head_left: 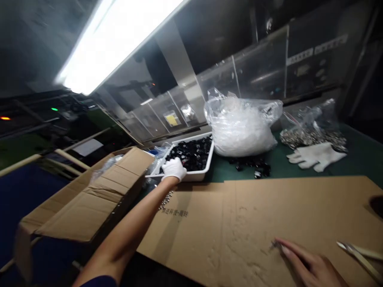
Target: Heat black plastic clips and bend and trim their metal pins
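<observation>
Reaching over white tray (196,175) of black parts (193,153): gloved left hand (173,168) curled, touching parts, grip unclear. Bare right hand (312,265) lies extended on cardboard sheet (239,227), holding nothing visible, near metal tweezers (356,255).

White-gloved left hand (173,169) lay over a white rectangular plastic tray (203,173) of small black parts (191,153); bare right hand (311,265) rested on a flat brown cardboard sheet (254,227), near cream-handled pliers (357,255).
</observation>
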`<state>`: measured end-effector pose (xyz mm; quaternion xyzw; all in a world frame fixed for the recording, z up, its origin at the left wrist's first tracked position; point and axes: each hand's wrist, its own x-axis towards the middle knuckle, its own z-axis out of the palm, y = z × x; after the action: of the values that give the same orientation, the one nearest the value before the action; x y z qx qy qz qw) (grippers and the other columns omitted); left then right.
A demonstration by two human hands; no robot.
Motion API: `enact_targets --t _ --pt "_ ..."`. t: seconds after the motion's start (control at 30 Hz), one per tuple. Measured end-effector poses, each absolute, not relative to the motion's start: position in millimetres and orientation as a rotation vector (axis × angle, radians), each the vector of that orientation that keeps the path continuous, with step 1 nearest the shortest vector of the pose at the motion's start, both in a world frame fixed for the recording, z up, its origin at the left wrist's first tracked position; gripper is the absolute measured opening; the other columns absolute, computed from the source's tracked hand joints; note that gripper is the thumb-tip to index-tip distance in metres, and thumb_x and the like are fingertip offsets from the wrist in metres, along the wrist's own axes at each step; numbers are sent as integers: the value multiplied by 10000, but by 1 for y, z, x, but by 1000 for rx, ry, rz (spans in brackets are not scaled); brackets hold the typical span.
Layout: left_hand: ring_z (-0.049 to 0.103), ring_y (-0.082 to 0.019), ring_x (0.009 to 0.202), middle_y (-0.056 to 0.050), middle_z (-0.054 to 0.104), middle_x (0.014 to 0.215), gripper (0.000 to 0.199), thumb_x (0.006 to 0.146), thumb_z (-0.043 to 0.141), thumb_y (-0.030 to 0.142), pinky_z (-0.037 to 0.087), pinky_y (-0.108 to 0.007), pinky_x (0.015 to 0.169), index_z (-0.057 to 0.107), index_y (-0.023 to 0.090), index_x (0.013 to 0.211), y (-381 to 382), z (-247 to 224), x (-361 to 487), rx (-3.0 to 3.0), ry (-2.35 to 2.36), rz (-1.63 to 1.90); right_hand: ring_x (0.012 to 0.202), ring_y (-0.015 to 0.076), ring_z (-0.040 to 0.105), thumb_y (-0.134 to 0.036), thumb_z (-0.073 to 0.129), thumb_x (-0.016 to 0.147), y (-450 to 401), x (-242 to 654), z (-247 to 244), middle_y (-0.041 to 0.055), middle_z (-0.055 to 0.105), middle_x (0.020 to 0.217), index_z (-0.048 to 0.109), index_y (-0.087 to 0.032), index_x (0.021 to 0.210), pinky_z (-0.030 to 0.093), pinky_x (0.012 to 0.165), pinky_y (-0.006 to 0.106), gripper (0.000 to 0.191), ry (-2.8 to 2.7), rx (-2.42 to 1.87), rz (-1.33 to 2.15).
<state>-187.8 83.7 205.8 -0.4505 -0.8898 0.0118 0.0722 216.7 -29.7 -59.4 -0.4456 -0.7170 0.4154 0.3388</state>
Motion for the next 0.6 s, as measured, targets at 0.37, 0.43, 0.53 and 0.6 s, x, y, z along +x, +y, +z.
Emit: enact_targets --t 0.37,0.43,0.53,0.6 --pt "708 -331 1053 -112 756 1145 403 901 597 442 526 -430 929 679 226 1231 -47 118 -79 -2338 -2156 225 764 171 730 -338 562 1031 -54 216 -1 -5 779 976 739 -238 1203 508 689 273 266 -1927 -1380 957" --pt "708 -325 1023 -118 759 1095 368 916 613 455 523 -422 907 694 222 1188 -62 106 -53 -2423 -2167 269 739 151 709 -332 589 1028 -58 217 4 -8 766 920 740 -221 1200 479 659 264 254 -1929 -1358 938" --pt "699 -321 992 -127 752 1041 321 943 612 464 509 -403 870 701 209 1116 -69 96 -30 -2490 -2186 341 682 126 668 -328 627 1022 -64 217 9 -11 733 834 746 -195 1183 463 621 251 240 -1892 -1335 931" --pt "692 -326 976 -131 744 1027 321 962 592 478 498 -400 846 694 201 1089 -67 94 -23 -2515 -2172 354 641 117 647 -329 650 1016 -66 216 11 -15 715 794 751 -191 1161 469 598 244 224 -1834 -1345 922"
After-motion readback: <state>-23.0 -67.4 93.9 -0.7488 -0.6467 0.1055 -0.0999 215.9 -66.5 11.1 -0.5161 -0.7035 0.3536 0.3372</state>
